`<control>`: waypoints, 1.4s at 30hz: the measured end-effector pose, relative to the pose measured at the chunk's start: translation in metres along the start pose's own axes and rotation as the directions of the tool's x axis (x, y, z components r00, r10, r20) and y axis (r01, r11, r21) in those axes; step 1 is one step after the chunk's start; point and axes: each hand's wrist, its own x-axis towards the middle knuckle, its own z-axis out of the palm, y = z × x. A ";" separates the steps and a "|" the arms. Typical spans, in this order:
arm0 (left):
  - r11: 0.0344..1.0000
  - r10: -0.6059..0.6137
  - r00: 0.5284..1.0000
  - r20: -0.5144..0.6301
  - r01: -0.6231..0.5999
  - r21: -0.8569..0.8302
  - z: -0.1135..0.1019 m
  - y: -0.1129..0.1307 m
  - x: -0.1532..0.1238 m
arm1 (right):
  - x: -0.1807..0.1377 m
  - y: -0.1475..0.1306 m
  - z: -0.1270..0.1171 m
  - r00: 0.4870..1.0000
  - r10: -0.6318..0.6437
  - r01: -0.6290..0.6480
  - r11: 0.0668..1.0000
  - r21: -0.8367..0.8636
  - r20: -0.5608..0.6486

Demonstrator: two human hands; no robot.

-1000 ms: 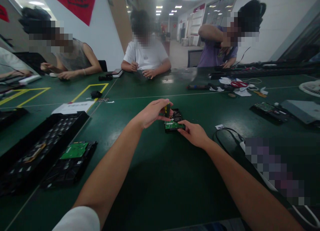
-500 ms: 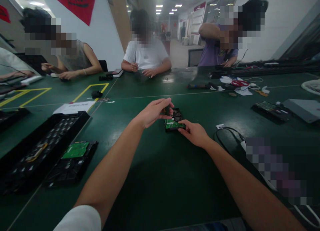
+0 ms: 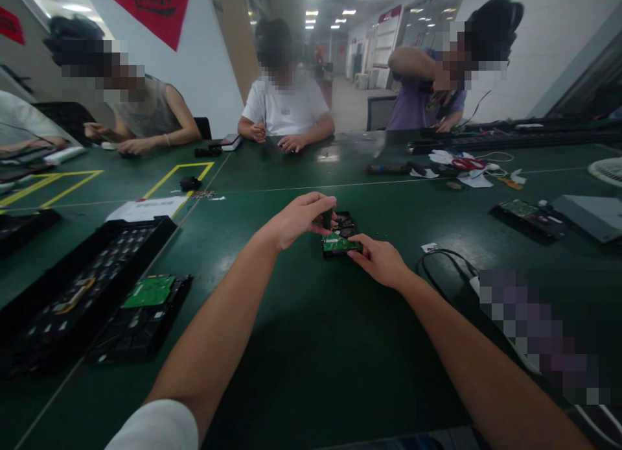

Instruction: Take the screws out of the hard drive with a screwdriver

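A small black hard drive [image 3: 341,236] with a green circuit board on top lies on the green table [image 3: 301,346] straight ahead of me. My left hand [image 3: 297,220] is over its left edge, fingers pinched round a short dark screwdriver handle [image 3: 327,217] that stands on the drive. My right hand [image 3: 378,260] grips the drive's near right corner and holds it down. The tool's tip is hidden behind my fingers.
A long black tray [image 3: 72,288] and a black unit with a green board [image 3: 146,307] lie at my left. A black cable [image 3: 444,265] curls at the right, with another drive [image 3: 527,216] and a grey box [image 3: 590,210] beyond. Three people sit along the far side.
My left hand has closed lower over the screwdriver, so less of its handle shows. The drive and my right hand have stayed in place.
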 end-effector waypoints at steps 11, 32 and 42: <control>0.996 -0.023 0.998 0.060 0.028 -0.085 -0.001 -0.008 0.006 | 0.000 0.000 0.000 1.000 -0.009 0.009 1.000 -0.013 -0.005; 0.998 -0.043 0.999 -0.002 0.043 -0.050 0.000 -0.002 0.003 | 0.000 -0.001 -0.001 1.000 -0.003 0.003 1.000 -0.011 -0.003; 0.997 -0.023 1.000 0.011 0.024 -0.077 -0.005 -0.010 0.008 | 0.000 0.000 0.000 1.000 -0.001 0.001 1.000 -0.012 -0.008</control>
